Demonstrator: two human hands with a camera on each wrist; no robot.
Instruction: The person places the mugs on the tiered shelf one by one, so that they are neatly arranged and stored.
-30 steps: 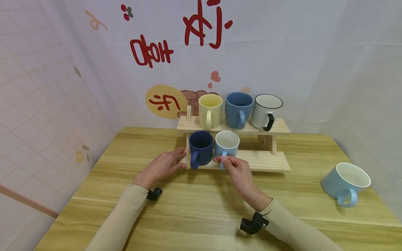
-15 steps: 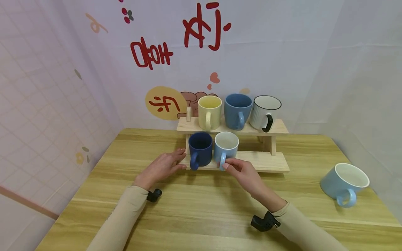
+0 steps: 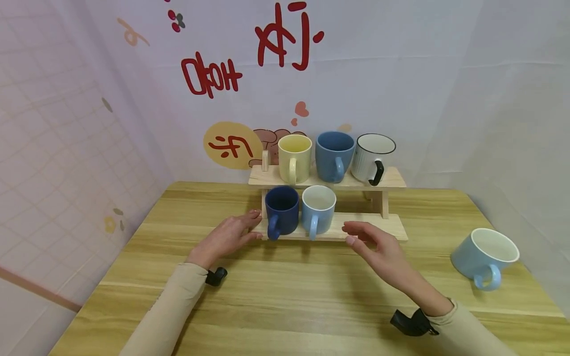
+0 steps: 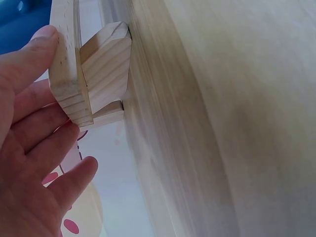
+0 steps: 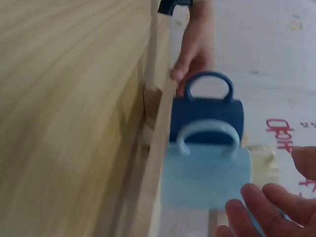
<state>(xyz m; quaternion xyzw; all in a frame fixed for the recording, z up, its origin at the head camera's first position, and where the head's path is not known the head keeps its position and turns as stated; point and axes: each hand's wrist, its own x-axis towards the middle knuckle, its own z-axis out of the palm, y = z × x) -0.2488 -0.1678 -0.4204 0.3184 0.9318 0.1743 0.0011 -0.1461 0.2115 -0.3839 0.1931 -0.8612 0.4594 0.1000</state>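
A two-tier wooden shelf [image 3: 374,225] carries mugs on both boards. My left hand [image 3: 227,237] holds the left end of the lower board; in the left wrist view the thumb [image 4: 37,52] lies on one side of the wood and fingers curl at its end. Beside that hand stands a dark blue mug [image 3: 285,210]. To its right is a light blue mug [image 3: 321,217] with a pale inside, its handle facing forward. My right hand [image 3: 383,252] is off to the right of this mug, apart from it, fingers spread loosely and holding nothing.
On the upper board stand a yellow mug [image 3: 300,163], a blue mug [image 3: 329,160] and a white mug [image 3: 367,158] with a black handle. Another light blue mug [image 3: 474,257] sits on the wooden table [image 3: 285,306] at the right. A printed cloth [image 3: 401,74] hangs behind.
My right hand has let go of the light blue mug's handle and moved away to the right. The mug stays on the lower board. My left hand keeps its place.
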